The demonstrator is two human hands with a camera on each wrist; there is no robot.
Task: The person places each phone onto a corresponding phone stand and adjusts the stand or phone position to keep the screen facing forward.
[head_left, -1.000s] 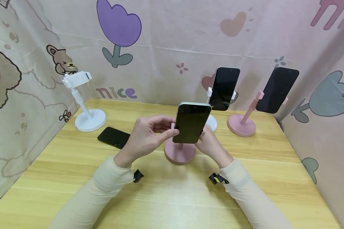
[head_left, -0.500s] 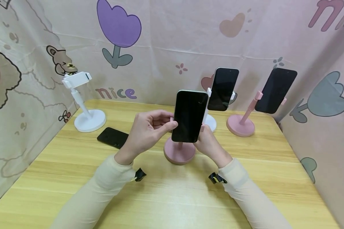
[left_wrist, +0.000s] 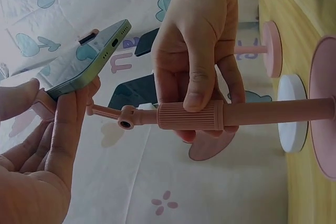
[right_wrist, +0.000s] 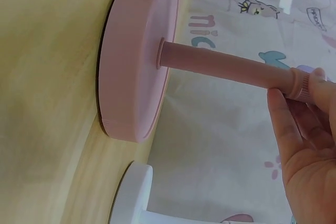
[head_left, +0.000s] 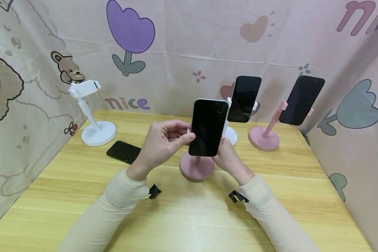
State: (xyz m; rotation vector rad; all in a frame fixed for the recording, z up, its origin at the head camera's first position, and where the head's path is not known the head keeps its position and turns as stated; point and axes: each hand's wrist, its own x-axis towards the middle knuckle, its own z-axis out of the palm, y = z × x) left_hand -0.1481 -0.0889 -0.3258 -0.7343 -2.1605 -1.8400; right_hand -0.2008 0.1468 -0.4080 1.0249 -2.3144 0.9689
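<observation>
A dark-screened phone (head_left: 208,127) with a pale green edge (left_wrist: 86,69) is held in the clamp of a pink phone stand (head_left: 196,168), nearly upright. My left hand (head_left: 162,145) pinches the phone's left edge together with the clamp, thumb in front and fingers behind. The right hand (left_wrist: 197,40) grips the ribbed collar (left_wrist: 190,115) on the stand's pole, below the clamp's joint. In the right wrist view, the stand's round base (right_wrist: 131,72) sits on the table, and only part of that hand (right_wrist: 310,166) shows.
Behind to the right, a white stand (head_left: 231,136) and a pink stand (head_left: 264,137) each hold a phone. Another white stand (head_left: 98,133) is at the back left, its clamp without a phone. A black phone (head_left: 123,152) lies flat beside my left forearm on the wooden table (head_left: 189,217).
The held phone has tipped from leaning back to nearly upright, its top rising in the head view. My left hand has shifted slightly up; the right hand keeps its grip on the stand.
</observation>
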